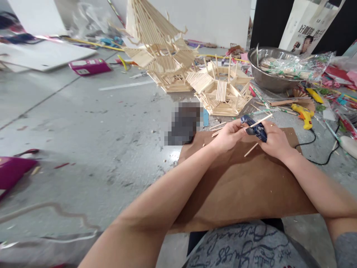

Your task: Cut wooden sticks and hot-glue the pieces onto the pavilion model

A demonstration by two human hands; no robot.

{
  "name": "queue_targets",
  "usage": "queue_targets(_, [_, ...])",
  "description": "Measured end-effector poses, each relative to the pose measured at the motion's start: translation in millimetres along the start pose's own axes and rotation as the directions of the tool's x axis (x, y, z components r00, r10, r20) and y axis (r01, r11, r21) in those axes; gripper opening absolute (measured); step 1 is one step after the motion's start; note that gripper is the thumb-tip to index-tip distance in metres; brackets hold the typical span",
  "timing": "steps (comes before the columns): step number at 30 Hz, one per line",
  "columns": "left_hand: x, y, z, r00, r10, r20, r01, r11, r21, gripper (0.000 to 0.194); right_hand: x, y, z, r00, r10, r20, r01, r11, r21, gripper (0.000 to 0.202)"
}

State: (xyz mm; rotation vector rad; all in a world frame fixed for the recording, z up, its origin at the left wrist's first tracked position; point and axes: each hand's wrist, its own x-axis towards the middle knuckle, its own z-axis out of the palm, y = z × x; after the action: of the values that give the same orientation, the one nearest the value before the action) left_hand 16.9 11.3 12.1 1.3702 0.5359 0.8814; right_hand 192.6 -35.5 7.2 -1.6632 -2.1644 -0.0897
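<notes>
Over the brown board, my left hand is closed, pinching a thin wooden stick that points up to the right. My right hand wraps round a dark-blue patterned tool; its dark flat tip reaches the stick near my left fingertips. Whether the tip touches the wood I cannot tell. A short loose stick lies just below the hands. Several more sticks lie by my left hand at the board's far edge.
Beyond the brown board stand a stick-built pagoda and a lower stick frame. Right of them are a metal bowl of sticks and a yellow glue gun with a black cord. A blurred-out dark object lies left.
</notes>
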Motion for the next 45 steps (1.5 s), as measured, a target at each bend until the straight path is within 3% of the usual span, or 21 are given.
queue_targets(3, [-1, 1, 3.4, 1.0, -0.012, 0.004, 0.012, 1.0, 0.004, 0.037, 0, 4, 1, 0.998, -0.053, -0.012, 0.054, 0.998, 0.021, 0.053])
queue_targets(9, [-3, 3, 1.6, 0.985, -0.11, 0.135, 0.13, 0.979, -0.155, 0.037, 0, 8, 0, 0.991, -0.117, -0.06, 0.112, 0.99, -0.083, 0.057])
queue_targets(14, [-2, 3, -3.9, 0.981, -0.133, 0.14, 0.156, 0.974, -0.165, 0.032, 2, 18, 1, 0.996, -0.042, -0.08, 0.029, 0.988, -0.153, 0.061])
queue_targets(19, [0, 2, -4.6, 0.993, -0.116, 0.004, 0.115, 0.991, 0.07, 0.029, 5, 36, 12, 0.985, 0.158, -0.073, -0.173, 0.94, -0.294, 0.071])
queue_targets(23, [3, 1, -5.3, 0.997, -0.068, -0.043, 0.08, 0.895, 0.439, 0.025, 6, 47, 19, 0.975, 0.221, -0.02, -0.215, 0.916, -0.338, 0.074])
queue_targets(27, [3, 1, -5.3, 0.998, -0.004, -0.057, 0.043, 0.705, 0.708, 0.025, 6, 40, 9, 0.977, 0.129, -0.171, -0.172, 0.95, -0.262, 0.059])
queue_targets(30, [1, 2, -2.8, 0.997, -0.015, -0.08, 0.073, 0.588, 0.805, 0.027, 3, 23, -1, 0.959, -0.023, -0.283, -0.049, 0.969, -0.242, 0.047])
queue_targets(34, [-2, 2, 2.1, 1.0, -0.019, -0.018, 0.026, 0.506, 0.862, 0.026, 0, 5, -2, 0.938, -0.278, -0.209, 0.214, 0.934, -0.286, 0.03])
queue_targets(36, [-4, 2, 3.9, 1.0, -0.026, 0.016, -0.001, 0.47, 0.883, 0.027, 0, 1, 0, 0.924, -0.341, -0.17, 0.287, 0.917, -0.278, 0.026])
queue_targets(45, [-5, 1, 4.2, 0.997, -0.03, 0.072, -0.056, 0.372, 0.927, 0.029, 0, 0, 3, 0.933, -0.334, -0.134, 0.285, 0.913, -0.293, 0.031])
